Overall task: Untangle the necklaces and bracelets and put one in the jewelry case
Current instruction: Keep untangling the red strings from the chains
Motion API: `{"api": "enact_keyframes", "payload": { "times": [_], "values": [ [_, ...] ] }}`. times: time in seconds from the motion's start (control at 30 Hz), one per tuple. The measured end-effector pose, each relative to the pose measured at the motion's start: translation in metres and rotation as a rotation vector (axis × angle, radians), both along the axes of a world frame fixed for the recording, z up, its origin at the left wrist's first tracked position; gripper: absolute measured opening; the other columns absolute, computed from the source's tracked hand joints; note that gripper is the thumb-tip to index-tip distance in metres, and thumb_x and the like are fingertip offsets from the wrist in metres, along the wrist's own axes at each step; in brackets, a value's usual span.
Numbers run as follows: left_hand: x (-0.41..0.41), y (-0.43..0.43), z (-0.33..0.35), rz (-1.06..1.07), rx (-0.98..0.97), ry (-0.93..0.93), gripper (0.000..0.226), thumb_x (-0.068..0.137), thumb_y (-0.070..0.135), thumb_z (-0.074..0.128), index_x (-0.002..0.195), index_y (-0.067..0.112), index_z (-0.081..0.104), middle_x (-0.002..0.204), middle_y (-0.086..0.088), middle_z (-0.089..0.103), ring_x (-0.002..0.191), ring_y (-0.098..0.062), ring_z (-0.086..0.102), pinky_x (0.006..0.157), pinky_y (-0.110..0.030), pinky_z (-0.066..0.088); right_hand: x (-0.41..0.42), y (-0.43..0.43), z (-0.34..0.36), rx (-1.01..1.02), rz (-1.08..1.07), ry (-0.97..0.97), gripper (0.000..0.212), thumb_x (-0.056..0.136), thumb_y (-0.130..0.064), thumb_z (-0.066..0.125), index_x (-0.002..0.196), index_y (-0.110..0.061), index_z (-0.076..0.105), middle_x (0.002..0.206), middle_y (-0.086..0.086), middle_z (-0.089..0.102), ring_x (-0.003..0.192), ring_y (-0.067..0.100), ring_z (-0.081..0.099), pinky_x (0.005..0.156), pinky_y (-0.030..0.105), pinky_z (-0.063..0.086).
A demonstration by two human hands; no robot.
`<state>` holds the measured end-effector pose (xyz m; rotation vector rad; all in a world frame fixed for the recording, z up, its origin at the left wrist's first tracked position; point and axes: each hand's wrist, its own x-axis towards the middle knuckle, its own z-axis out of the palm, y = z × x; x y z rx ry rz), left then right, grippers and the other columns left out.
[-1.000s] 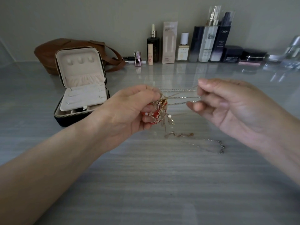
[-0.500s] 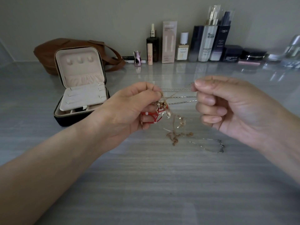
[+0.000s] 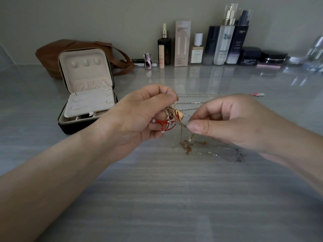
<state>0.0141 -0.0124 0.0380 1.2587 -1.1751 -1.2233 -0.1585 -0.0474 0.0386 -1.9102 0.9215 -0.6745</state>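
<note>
Head view: left hand (image 3: 139, 116) has its grip clenched round the tangle (image 3: 173, 117) of red cord and gold links, held just above the counter (image 3: 157, 198). The right hand (image 3: 236, 123) pinches a gold strand (image 3: 183, 125) at the tangle's right edge. Thin chains (image 3: 209, 94) run taut from the knot to the far right and end at a small red pendant (image 3: 258, 94). A silver chain (image 3: 227, 152) trails on the counter under the right hand. The jewelry case (image 3: 87, 95) sits open at far left, well apart, with nothing from the tangle in it yet. Risks: pulling the pinched strand sideways likely cinches the knot tighter. The fine links could kink or snap under the tension, and the dangling gold loops (image 3: 187, 145) may re-snag on the silver chain. Legible text: "L'OREAL" on the dark bottle (image 3: 242, 35), a large "H" on the white bottle (image 3: 225, 44), "JU" on the peach tube (image 3: 161, 56). Other labels are too small to read.
</note>
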Motion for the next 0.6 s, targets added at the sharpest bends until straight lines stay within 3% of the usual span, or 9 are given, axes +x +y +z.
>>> {"api": "enact_keyframes", "payload": {
  "times": [0.17, 0.23, 0.33, 0.5, 0.6],
  "values": [
    [0.0039, 0.0013, 0.0017, -0.023, 0.022, -0.087, 0.012, 0.080, 0.028, 0.062, 0.074, 0.019, 0.058, 0.043, 0.008, 0.039, 0.039, -0.006, 0.032, 0.051, -0.026, 0.032, -0.0051, -0.0024, 0.0020, 0.018, -0.015, 0.018, 0.020, 0.071, -0.036, 0.064, 0.072, -0.018, 0.072, 0.045, -0.006, 0.049, 0.041, 0.004, 0.041, 0.042, 0.013, 0.034],
    [0.0054, 0.0031, 0.0036, -0.085, 0.044, -0.231, 0.030, 0.059, 0.042, 0.068, 0.076, 0.018, 0.063, 0.049, 0.004, 0.046, 0.043, -0.008, 0.039, 0.053, -0.027, 0.033, -0.0054, -0.0025, 0.0026, 0.044, -0.025, -0.041, 0.015, 0.080, -0.025, 0.063, 0.074, -0.015, 0.071, 0.046, -0.005, 0.048, 0.040, 0.005, 0.040, 0.040, 0.015, 0.033],
    [0.0054, 0.0042, 0.0042, -0.176, 0.069, -0.454, 0.048, 0.040, 0.052, 0.071, 0.077, 0.021, 0.072, 0.064, 0.000, 0.057, 0.058, -0.011, 0.047, 0.050, -0.021, 0.038, -0.0044, -0.0015, 0.0040, 0.072, -0.036, -0.119, 0.017, 0.075, -0.025, 0.063, 0.076, -0.010, 0.070, 0.046, -0.004, 0.047, 0.039, 0.005, 0.039, 0.038, 0.015, 0.030],
    [0.0041, 0.0071, 0.0062, -0.210, 0.060, -0.586, 0.007, 0.067, 0.020, 0.072, 0.073, 0.018, 0.075, 0.050, 0.007, 0.057, 0.046, -0.001, 0.047, 0.045, -0.012, 0.039, -0.0029, 0.0005, 0.0040, 0.052, -0.026, -0.138, 0.023, 0.065, -0.034, 0.062, 0.072, -0.014, 0.071, 0.046, -0.001, 0.048, 0.041, 0.007, 0.042, 0.038, 0.016, 0.032],
    [0.0032, 0.0071, 0.0068, -0.193, 0.025, -0.616, 0.004, 0.070, 0.017, 0.071, 0.071, 0.018, 0.074, 0.048, 0.010, 0.057, 0.044, 0.002, 0.048, 0.044, -0.011, 0.039, -0.0033, 0.0009, 0.0049, 0.043, -0.030, -0.137, 0.021, 0.067, -0.032, 0.063, 0.073, -0.014, 0.070, 0.044, -0.004, 0.049, 0.040, 0.005, 0.043, 0.038, 0.016, 0.033]
  ]
}}
